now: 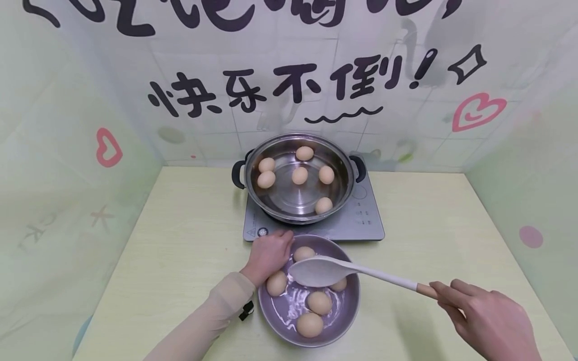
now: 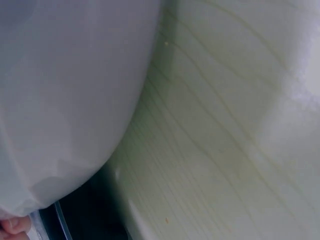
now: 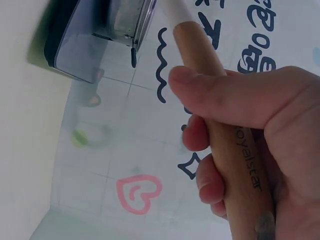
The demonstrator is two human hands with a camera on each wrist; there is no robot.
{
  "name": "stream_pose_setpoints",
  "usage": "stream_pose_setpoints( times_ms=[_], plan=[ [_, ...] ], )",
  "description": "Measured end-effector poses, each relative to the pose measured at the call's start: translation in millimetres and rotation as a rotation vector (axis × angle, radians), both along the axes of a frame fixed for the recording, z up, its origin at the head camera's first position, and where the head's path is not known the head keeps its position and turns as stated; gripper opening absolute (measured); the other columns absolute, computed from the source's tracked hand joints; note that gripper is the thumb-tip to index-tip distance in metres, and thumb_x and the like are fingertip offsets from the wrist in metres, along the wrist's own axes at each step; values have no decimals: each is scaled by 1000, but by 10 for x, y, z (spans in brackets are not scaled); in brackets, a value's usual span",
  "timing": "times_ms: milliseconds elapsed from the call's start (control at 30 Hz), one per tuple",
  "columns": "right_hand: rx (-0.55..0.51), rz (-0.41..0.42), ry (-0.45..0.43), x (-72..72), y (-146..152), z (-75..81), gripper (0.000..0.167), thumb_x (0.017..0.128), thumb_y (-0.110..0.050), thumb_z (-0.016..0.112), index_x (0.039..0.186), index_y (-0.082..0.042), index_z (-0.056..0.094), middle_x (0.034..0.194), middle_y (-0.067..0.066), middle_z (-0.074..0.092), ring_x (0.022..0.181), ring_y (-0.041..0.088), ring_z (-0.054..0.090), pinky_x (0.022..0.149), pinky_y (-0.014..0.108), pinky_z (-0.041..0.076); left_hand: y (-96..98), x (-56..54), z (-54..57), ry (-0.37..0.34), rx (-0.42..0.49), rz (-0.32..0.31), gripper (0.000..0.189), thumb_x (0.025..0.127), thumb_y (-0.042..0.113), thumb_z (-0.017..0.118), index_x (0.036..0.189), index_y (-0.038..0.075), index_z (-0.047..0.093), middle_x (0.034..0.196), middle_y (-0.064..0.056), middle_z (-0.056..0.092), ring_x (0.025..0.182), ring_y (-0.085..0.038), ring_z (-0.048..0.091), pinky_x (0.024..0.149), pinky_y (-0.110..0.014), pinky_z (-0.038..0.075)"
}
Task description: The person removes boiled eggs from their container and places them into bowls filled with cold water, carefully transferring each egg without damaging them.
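Note:
My right hand [image 1: 489,316] grips the wooden handle [image 3: 200,50] of a white spoon [image 1: 322,271], thumb laid along it and fingers curled round it. The spoon's head hangs over a purple-grey bowl [image 1: 266,316], partly covering an egg [image 1: 338,285]. Several brown eggs lie in this bowl, among them a front egg [image 1: 309,325] and a left egg [image 1: 277,284]. At the bowl's upper left rim, my left hand [image 1: 270,254] holds the edge; its fingertips [image 2: 15,225] show at the lower left in the left wrist view.
Behind the bowl, a steel pot [image 1: 289,210] with two black handles and several eggs inside stands on an induction cooker [image 1: 356,225]. A small black object [image 1: 246,311] lies left of the bowl. A printed wall sheet [image 1: 289,120] rises behind the pale table [image 1: 180,225].

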State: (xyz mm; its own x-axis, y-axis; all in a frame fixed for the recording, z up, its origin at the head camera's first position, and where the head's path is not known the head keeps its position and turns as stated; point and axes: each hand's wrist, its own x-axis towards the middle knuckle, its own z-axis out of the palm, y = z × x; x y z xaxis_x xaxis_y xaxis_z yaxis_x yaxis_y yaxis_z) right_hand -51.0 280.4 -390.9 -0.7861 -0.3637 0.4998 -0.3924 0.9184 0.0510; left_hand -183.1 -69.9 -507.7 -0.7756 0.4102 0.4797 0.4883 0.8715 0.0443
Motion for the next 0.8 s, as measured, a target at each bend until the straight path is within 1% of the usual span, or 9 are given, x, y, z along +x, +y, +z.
stream_pose_setpoints(
  times_ms=[167, 333, 367, 433, 500, 567, 633, 733, 800],
  plan=[
    [-24, 31, 95, -39, -15, 32, 55, 96, -46, 23, 81, -21, 70, 55, -23, 35, 45, -5, 11, 42, 13, 14, -3, 0, 7, 4, 10, -6, 14, 84, 23, 60, 74, 14, 56, 63, 2, 57, 41, -14, 48, 36, -26, 33],
    [-31, 76, 121, -105, -36, 86, 53, 96, -45, 27, 83, -17, 70, 53, -19, 38, 44, -5, 12, 40, 13, 13, -20, 0, -4, -30, 7, -13, 12, 85, 23, 59, 76, 15, 56, 67, 2, 59, 43, -15, 51, 37, -27, 35],
    [-31, 90, 122, -127, -37, 99, 52, 96, -46, 27, 84, -16, 69, 53, -19, 39, 44, -5, 12, 40, 13, 12, -26, 4, -6, -48, 10, -13, 10, 83, 24, 60, 79, 15, 58, 70, 2, 60, 44, -15, 51, 38, -27, 35],
    [-25, 116, 125, -178, -35, 130, 52, 95, -47, 28, 85, -17, 69, 53, -18, 40, 44, -6, 13, 39, 13, 12, -36, 15, -11, -103, 66, 0, 11, 76, 23, 64, 80, 15, 59, 69, 2, 60, 45, -15, 51, 40, -26, 35],
    [-28, 134, 124, -244, -33, 166, 52, 95, -48, 28, 87, -16, 69, 54, -17, 43, 43, -8, 15, 37, 14, 13, -40, 25, -14, -132, 114, 15, 14, 68, 20, 66, 78, 13, 59, 62, 1, 58, 44, -15, 48, 40, -26, 33],
    [-33, 141, 132, -330, -42, 206, 53, 95, -49, 28, 89, -15, 68, 55, -16, 45, 43, -8, 15, 36, 15, 13, -38, 26, -13, -108, 123, 22, 13, 66, 19, 66, 75, 12, 60, 57, 0, 56, 41, -15, 46, 38, -27, 33],
    [-40, 124, 149, -424, -63, 249, 53, 95, -49, 29, 91, -14, 68, 54, -13, 46, 41, -6, 17, 34, 17, 14, -28, 22, -10, -52, 97, 19, 10, 73, 19, 64, 71, 12, 58, 54, 0, 54, 39, -15, 45, 37, -28, 32],
    [-54, 70, 237, -573, -123, 285, 48, 94, -44, 34, 92, -11, 68, 51, -8, 46, 37, 0, 16, 33, 20, 13, -15, 10, -10, 39, 20, 6, 13, 81, 23, 60, 72, 14, 57, 61, 1, 58, 39, -17, 48, 36, -30, 34],
    [-63, 20, 311, -662, -173, 290, 42, 94, -38, 37, 91, -11, 68, 50, -4, 46, 34, 5, 17, 33, 22, 12, -11, 12, -8, 50, 18, 0, 13, 83, 22, 60, 72, 15, 57, 63, 1, 58, 41, -17, 50, 36, -29, 34]
  ],
)
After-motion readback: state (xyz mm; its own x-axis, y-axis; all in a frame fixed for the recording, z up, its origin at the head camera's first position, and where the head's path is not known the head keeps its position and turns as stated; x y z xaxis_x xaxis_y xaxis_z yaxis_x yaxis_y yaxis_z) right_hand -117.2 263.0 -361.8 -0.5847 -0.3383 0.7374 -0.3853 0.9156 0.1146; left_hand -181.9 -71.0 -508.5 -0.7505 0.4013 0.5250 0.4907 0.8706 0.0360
